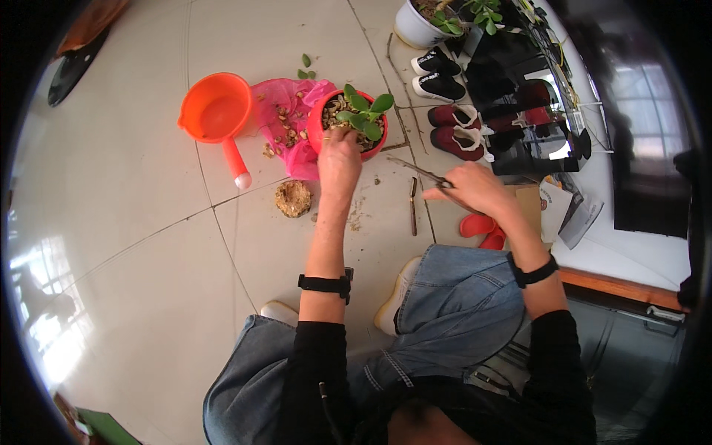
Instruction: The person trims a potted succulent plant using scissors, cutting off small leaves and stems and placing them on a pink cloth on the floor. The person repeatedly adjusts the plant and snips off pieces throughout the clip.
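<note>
My left hand reaches into a red pot, its fingertips down at the pebbles beside a jade-like succulent. Those fingertips are partly hidden, so whether they pinch anything is unclear. In my right hand is a slender dark stick-like tool, its far end pointing toward the pot. Under the pot's left side spreads a pink plastic bag with loose pebbles on it. A round, hollowed, crumbly brown piece lies on the tiles near my left forearm.
An orange dipper stands left of the bag. A small brown-handled tool lies between my arms. Fallen leaves, a long twig, black shoes, dark red shoes and a white potted plant are farther off.
</note>
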Available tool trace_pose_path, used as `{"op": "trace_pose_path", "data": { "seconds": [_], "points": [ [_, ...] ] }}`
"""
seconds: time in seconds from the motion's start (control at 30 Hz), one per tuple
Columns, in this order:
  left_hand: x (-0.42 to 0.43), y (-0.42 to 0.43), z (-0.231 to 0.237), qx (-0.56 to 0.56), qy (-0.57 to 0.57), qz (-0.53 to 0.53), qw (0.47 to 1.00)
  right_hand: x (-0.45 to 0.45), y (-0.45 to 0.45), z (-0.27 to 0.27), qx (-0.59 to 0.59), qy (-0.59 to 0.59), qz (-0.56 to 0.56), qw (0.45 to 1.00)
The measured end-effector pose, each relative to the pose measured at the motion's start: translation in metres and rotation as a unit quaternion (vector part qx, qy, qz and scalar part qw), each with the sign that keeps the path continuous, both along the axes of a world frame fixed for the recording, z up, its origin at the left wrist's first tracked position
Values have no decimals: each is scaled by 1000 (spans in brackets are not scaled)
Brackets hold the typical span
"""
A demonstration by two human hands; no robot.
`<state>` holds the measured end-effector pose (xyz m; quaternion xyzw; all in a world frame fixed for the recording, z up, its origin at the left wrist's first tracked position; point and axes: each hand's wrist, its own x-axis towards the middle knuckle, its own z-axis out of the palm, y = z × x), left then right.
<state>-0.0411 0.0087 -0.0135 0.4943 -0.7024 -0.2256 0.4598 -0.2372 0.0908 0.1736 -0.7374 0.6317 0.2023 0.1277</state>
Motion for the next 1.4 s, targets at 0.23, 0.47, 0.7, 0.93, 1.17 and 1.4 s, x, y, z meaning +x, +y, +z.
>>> {"op": "trace_pose_path", "data": {
  "seconds": [0.23,0.47,0.7,0.93,1.17,1.4],
  "points": [
    [9,14,1,-14,-11,29,999,-18,14,54,5,79,-44,996],
    [-4,20,-5,-39,-167,68,983,-13,15,56,-18,57,-51,997],
    [-42,27,0,-36,-157,42,986,-7,3,48,2,74,-55,996],
    [-26,38,-8,-37,-159,49,985,-18,-14,50,-12,74,-40,996],
    [-57,21,-9,-62,-227,6,972,-31,-27,47,-75,63,-23,995],
    [-55,27,-10,-58,-193,5,979,-37,-34,33,-78,46,-25,996]
  ]
}}
